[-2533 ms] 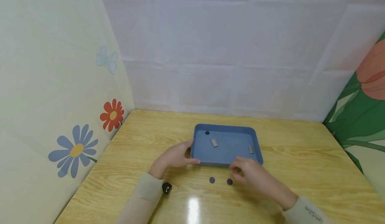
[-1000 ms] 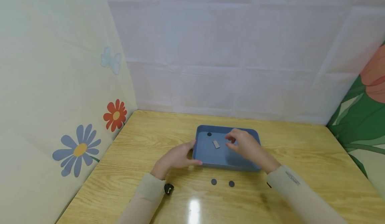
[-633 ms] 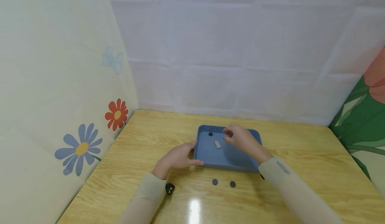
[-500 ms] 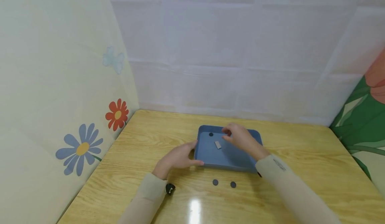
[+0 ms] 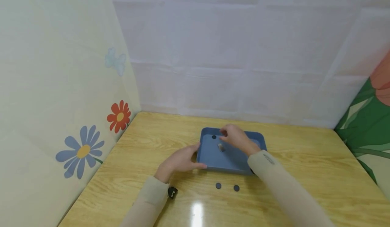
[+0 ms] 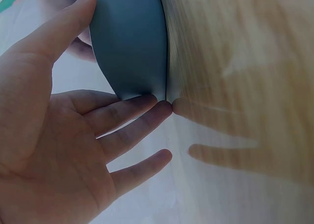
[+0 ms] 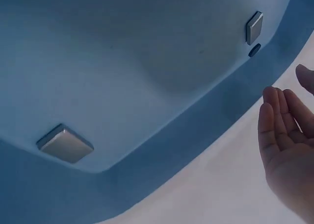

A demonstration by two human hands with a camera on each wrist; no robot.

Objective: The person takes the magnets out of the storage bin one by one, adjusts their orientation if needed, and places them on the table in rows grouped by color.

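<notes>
A shallow blue tray (image 5: 210, 156) sits on the table. My left hand (image 5: 179, 158) rests against its left end, thumb along the front side; in the left wrist view, straight fingers touch the tray wall (image 6: 130, 37). Over the tray's back part, my right hand (image 5: 237, 137) hovers with loosely bent fingers. Thumb and fingers (image 7: 267, 128) stand apart in the right wrist view, with nothing seen between them. Left of it lie a dark round disc (image 5: 214, 137) and a small rectangular metallic block (image 5: 220, 147). Another metallic block (image 7: 66, 144) shows in the right wrist view, hidden in the head view.
Two dark discs, a left one (image 5: 218, 185) and a right one (image 5: 236, 188), lie on the wooden table (image 5: 146, 135) before the tray. A black object (image 5: 172, 192) is by the left cuff. A pale cloth (image 5: 195, 50) hangs behind.
My right hand has gone from beside the right-hand table disc up over the tray, then leftward towards the disc inside. My left hand stays at the tray's end. The arm now covers the right-hand block.
</notes>
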